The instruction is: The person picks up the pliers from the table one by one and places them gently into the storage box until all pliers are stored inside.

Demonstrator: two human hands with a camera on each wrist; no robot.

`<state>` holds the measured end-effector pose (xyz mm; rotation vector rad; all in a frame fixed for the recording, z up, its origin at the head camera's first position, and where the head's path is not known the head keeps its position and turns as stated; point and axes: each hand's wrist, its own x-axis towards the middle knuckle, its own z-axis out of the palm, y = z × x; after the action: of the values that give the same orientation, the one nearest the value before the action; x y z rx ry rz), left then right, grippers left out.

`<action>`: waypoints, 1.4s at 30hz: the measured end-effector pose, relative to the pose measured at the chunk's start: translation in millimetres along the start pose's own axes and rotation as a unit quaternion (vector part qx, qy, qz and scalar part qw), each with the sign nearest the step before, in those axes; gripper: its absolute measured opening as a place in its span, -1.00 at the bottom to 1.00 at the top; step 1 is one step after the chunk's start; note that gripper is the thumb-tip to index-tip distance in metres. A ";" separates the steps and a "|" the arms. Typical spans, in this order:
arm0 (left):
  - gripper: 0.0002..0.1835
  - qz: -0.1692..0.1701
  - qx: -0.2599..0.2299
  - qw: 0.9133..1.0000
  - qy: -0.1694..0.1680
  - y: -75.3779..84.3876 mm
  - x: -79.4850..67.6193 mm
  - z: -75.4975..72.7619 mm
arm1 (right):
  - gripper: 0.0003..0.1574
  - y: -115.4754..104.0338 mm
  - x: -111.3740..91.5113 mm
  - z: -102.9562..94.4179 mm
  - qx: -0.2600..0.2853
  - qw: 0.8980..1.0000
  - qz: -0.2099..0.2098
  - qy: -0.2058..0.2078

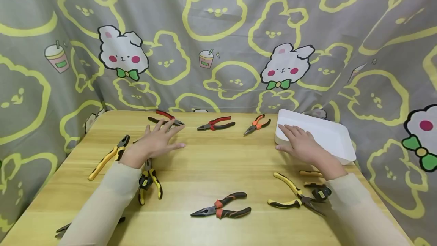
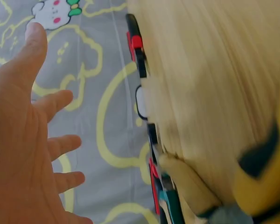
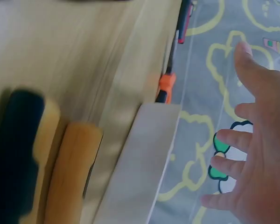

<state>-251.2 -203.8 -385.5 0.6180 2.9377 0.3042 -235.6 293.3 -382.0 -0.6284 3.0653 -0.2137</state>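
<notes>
My left hand (image 1: 151,143) hovers over the table's left half, fingers spread, holding nothing. Just beyond it lie red-and-black pliers (image 1: 175,122), overlapped by the fingertips in the head view. Yellow-and-black pliers (image 1: 107,161) lie left of that hand, and another yellow-and-black pair (image 1: 145,181) sits below the wrist, its jaws partly hidden. My right hand (image 1: 302,145), also spread and holding nothing, is raised at the left part of a white tray (image 1: 332,134). In the right wrist view the palm and fingers (image 3: 231,165) appear apart from the tray (image 3: 140,158).
Along the back edge lie red-and-black pliers (image 1: 215,123) and orange needle-nose pliers (image 1: 255,125). Nearer are orange-and-black needle-nose pliers (image 1: 220,208) and yellow-handled pliers (image 1: 297,196). The sleeves partly cover an orange-yellow handle (image 1: 310,173) and dark jaws (image 1: 63,230). A patterned curtain (image 1: 225,18) stands behind.
</notes>
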 end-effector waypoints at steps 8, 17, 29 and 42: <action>-0.17 0.026 0.003 1.000 -0.006 19.3 13.3 -1.0 | -0.13 12.1 3.0 4.5 -0.006 1.000 -0.006 0.001; -0.15 0.046 0.011 0.999 -0.011 31.9 36.6 4.0 | -0.16 26.7 9.4 12.0 0.014 1.000 0.004 -0.014; -0.19 0.065 0.011 0.998 -0.023 45.9 52.5 8.9 | -0.40 29.6 8.7 17.5 -0.002 0.999 -0.005 -0.032; -0.11 0.089 0.011 0.994 -0.055 63.7 66.0 7.1 | -0.51 31.1 7.2 25.1 -0.037 0.998 -0.041 -0.019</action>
<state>-285.5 -118.5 -383.6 0.8723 2.7900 0.2472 -253.6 315.5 -410.9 -0.7521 3.0267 -0.0878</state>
